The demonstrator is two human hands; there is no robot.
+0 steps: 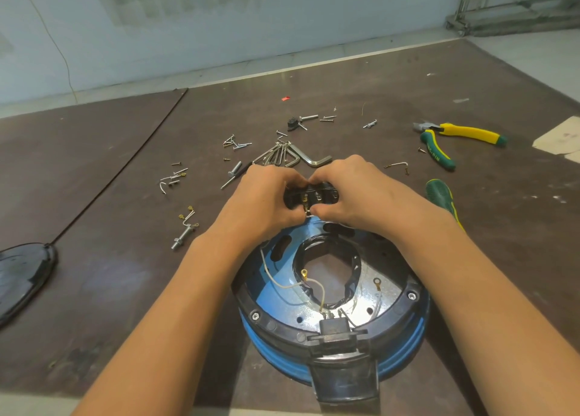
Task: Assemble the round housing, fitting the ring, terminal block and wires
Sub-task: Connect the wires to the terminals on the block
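Hex keys (pixel 284 157) lie at twelve, pliers (pixel 464 131) at two; my left hand (pixel 263 199) and right hand (pixel 356 192) pinch the terminal block (pixel 314 194), lengthwise nine-to-three.

round housing (pixel 270 349) was noted as glossy blue plastic, ring (pixel 400 307) as black plastic, terminal block (pixel 314 195) as shiny black plastic. table (pixel 125 274) was recorded matt, scuffed; hex keys (pixel 314 159) bright metal.

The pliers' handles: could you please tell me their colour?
The pliers have yellow and green handles, seen best in the head view.
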